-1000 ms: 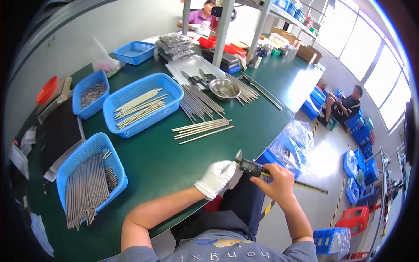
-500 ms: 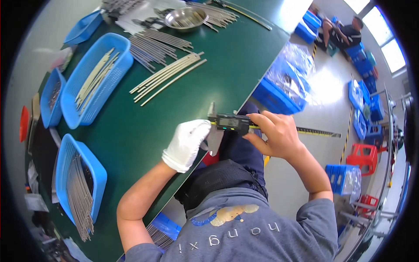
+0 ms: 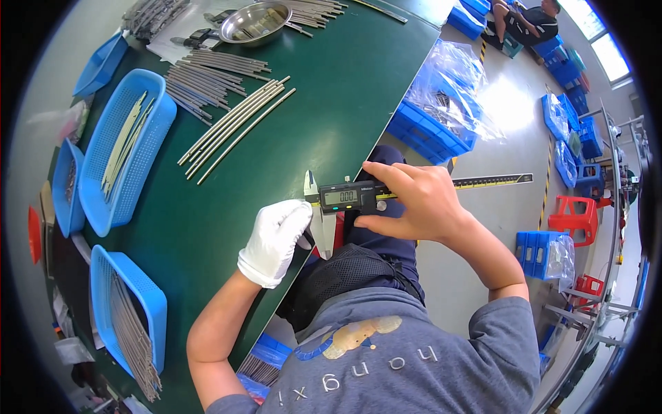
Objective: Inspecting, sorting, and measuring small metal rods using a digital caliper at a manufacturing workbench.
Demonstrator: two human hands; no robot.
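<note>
A black digital caliper (image 3: 345,198) with metal jaws lies crosswise by the green table's edge, its screen facing up. The jaws look closed together, with no part visible between them. My left hand (image 3: 276,234), in a white glove, pinches the jaw end. My bare right hand (image 3: 420,203) lies across the beam, which passes beneath it and comes out on the right. Its forefinger stretches above the housing and its thumb below, apart from each other. The other fingers are mostly hidden, seemingly round the beam. Several thin pale rods (image 3: 234,131) lie beyond my left hand.
On the green table (image 3: 331,90), darker rods (image 3: 203,83) and a metal bowl (image 3: 255,24) lie farther back. Blue baskets (image 3: 127,152) with strips and a basket (image 3: 131,310) of rods stand left. Blue crates (image 3: 431,131) are right of the table; a person (image 3: 527,24) sits far right.
The view has shifted, so the table items appear lower and farther left. My right thumb and forefinger have spread along the housing. The caliper's screen now faces up more squarely.
</note>
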